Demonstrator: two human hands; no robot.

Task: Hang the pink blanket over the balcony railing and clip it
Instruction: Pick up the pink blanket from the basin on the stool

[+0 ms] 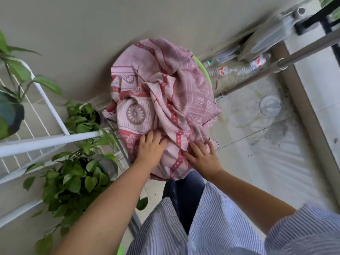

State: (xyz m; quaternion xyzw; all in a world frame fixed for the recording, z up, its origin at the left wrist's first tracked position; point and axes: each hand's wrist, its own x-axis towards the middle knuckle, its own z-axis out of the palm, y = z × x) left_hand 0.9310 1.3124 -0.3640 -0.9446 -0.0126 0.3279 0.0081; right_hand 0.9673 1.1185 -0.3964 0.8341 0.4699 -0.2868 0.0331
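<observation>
No legible text or labels.

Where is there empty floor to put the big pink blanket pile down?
Bare floor lies right of the pink blanket, between it and the railing post, below the glass bowl. The left is crowded with potted plants and a white rack; bottles clutter the far wall. Both hands rest on the blanket.
</observation>
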